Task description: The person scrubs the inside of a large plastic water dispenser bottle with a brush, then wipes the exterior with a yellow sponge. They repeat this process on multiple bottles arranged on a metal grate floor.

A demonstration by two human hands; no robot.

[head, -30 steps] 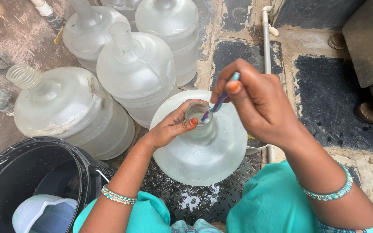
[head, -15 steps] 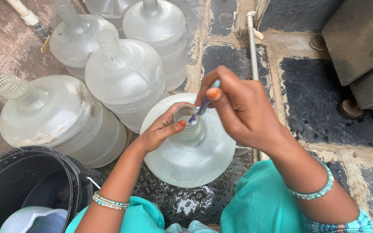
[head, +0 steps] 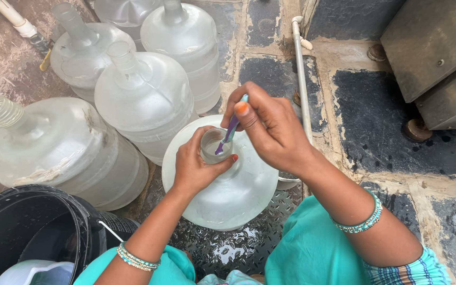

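a black plastic tub is cut off at the frame's lower left. the left hand wraps the neck of an upright translucent plastic water jug; the right hand pinches a purple toothbrush, bristles hidden inside the neck. more translucent jugs stand beyond.

Single head-worn view, looking steeply down. Close range: hands and water jug at centre. Far edge reaches paved floor.

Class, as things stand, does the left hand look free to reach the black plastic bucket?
Probably not at once: the left hand grips the clear plastic water jug's neck, though the black plastic bucket sits unobstructed beside it.
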